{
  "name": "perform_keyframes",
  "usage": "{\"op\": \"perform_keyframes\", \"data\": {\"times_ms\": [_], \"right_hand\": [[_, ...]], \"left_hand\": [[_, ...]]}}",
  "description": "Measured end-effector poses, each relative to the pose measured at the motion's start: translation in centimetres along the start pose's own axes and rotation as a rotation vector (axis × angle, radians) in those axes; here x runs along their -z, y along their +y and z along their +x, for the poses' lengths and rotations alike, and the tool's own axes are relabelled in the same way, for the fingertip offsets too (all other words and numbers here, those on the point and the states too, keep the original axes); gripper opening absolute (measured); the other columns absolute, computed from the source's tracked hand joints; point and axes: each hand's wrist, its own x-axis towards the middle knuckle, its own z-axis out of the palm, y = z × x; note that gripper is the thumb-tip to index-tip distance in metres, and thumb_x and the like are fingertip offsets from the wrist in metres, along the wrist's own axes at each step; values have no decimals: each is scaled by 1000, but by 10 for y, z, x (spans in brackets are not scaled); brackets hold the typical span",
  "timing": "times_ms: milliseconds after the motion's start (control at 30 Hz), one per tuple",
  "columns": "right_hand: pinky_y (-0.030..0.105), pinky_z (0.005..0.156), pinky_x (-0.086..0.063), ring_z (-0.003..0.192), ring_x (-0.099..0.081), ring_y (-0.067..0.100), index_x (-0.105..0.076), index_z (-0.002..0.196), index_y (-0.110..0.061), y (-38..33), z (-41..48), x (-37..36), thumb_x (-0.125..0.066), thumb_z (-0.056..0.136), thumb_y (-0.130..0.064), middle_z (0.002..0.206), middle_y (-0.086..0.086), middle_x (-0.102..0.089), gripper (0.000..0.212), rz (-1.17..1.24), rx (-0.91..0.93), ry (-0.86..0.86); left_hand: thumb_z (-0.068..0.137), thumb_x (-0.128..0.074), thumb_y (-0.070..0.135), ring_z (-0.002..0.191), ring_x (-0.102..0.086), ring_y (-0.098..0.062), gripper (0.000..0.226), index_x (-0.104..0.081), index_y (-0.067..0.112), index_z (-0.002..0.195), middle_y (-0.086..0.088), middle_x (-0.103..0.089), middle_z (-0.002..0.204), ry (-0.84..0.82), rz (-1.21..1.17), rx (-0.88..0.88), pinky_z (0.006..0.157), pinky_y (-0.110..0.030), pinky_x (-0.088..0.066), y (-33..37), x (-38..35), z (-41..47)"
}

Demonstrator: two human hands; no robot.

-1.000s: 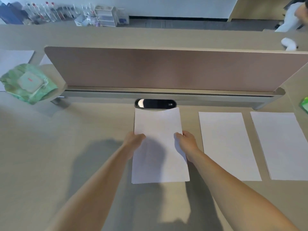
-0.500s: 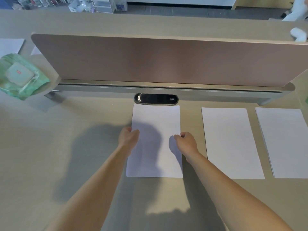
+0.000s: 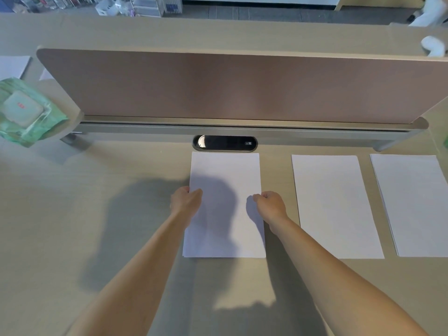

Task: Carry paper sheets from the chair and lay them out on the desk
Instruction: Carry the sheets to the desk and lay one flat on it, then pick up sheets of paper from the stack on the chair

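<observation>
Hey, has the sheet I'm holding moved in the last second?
No, hardly: the held sheet still has its far edge right at the black oval grommet, centred on it.

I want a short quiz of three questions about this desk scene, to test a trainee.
1. True or false: the left hand and the right hand both grip the sheet below the black slot.
2. How many other sheets lie on the desk to the right of it?
3. Where is the green packet? A) at the left, near the end of the screen; B) on a sheet; C) in a hand.

Key: 1 true; 2 two; 3 A.
</observation>
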Motion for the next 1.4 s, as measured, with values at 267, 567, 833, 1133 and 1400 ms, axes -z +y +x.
{"op": "perform_keyframes", "data": {"times_ms": [267,567,833,1133,1400], "right_hand": [[31,58,-22,61,-25,17,-27,71,-17,1,2,1,-54,90,-20,66,-1,-25,33,10,-7,4],[26,55,-33,68,-46,17,-53,88,-9,-6,-8,9,-54,94,-24,80,2,-51,16,-131,41,7],[19,68,-44,89,-59,10,-65,102,-20,-11,-97,45,-48,101,-32,102,-7,-66,21,-535,419,-124],[29,79,-47,98,-59,17,-65,116,-23,-46,-198,12,-48,100,-39,112,-5,-63,29,-767,761,-248],[29,83,-44,105,-61,23,-67,115,-19,-35,-306,-98,-48,99,-31,113,3,-69,27,-976,1157,-596]], "left_hand": [[76,-50,12,56,-28,-21,29,-29,19,57,2,-33,57,-10,-16,-5,50,-25,-20,0,-3,2],[77,-52,19,60,-46,-23,9,-51,13,71,-3,-50,70,-16,-17,-17,52,-25,-34,-3,2,-5],[77,-60,20,56,-38,-17,19,-52,22,59,2,-47,61,-251,-217,-86,53,-23,-28,-48,44,-49],[91,-60,26,56,-52,-15,13,-66,20,81,1,-60,68,0,-302,-122,56,-28,-41,-136,123,-141],[97,-57,23,90,-67,-12,15,-66,21,109,3,-69,103,318,-210,17,67,-23,-50,-254,212,-306]]}}
